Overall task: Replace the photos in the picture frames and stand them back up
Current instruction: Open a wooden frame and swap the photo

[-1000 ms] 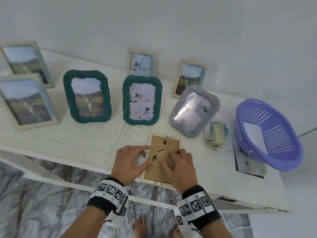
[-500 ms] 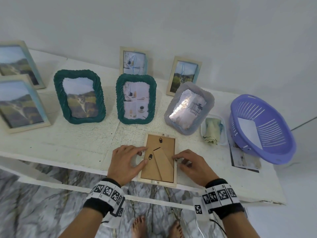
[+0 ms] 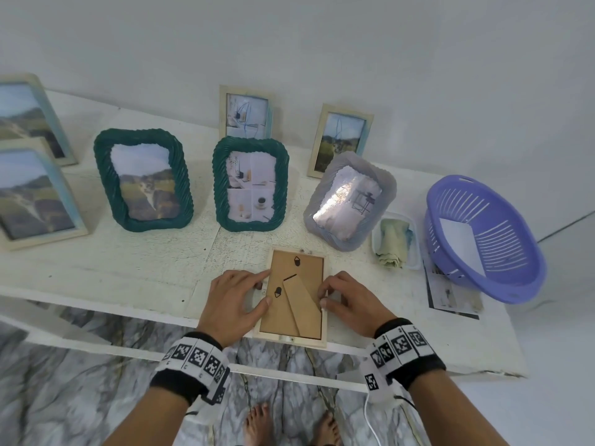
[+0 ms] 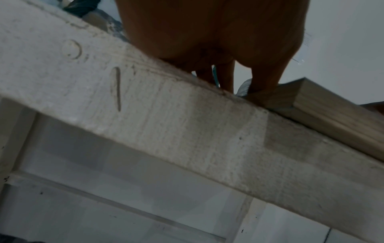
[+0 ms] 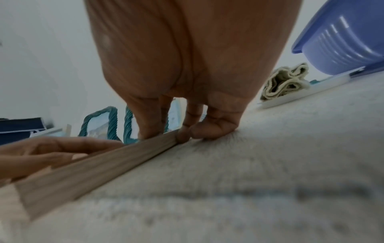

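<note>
- Left hand [image 3: 235, 304]: we see the forefinger and thumb laid against the left rail, not wrapped round it.
- Wooden frame [image 3: 294, 299]: it lies face down at the near edge of the table [image 3: 128, 268], between both hands, long axis running away from us, stand folded flat.
- Right hand [image 3: 351, 304]: curled fingertips [image 5: 180, 136] touch the right rail; neither hand is nearer, so we expect a two-handed lift.

Even, soft daylight; head view sharp, wrist views dim and soft.
Head view: wide-angle bend at the edges, glare patch on the grey frame [image 3: 349, 201] glass, faint shadows under the hands. Left wrist view underexposed, hand backlit. Right wrist view: table [image 5: 270, 164] foreground heavily blurred, purple basket [image 5: 349, 37] stretched at the corner.
</note>
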A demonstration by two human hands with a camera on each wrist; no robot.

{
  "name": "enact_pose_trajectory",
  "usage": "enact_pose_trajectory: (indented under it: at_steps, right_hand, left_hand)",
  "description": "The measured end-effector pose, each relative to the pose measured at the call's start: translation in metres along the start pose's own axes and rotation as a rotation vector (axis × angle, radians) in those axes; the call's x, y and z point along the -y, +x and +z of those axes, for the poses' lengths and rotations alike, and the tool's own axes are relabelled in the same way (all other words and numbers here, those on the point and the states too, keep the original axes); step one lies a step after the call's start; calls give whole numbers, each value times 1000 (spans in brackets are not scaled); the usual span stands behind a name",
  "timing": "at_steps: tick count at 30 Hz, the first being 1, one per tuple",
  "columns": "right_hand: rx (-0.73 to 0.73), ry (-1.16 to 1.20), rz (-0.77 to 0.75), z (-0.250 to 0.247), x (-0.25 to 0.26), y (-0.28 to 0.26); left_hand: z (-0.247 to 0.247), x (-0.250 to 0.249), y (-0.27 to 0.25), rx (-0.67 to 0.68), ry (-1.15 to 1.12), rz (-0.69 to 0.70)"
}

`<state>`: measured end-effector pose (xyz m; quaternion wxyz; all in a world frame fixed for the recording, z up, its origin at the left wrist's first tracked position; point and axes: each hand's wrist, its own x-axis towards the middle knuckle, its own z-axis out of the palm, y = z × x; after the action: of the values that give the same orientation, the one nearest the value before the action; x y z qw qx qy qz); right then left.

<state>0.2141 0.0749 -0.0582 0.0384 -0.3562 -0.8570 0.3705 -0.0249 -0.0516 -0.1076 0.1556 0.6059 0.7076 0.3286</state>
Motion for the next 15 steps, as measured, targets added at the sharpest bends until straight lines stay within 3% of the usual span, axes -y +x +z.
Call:
enact_pose_trajectory:
  at_steps: [10, 15]
  right_hand:
    - [-222, -259, 51, 28, 8, 2]
    - [-242, -174, 81, 25, 9, 4]
  left_hand:
    - [-1, 0, -1, 6, -1, -3]
    - [-1, -2, -1, -40, -62, -54]
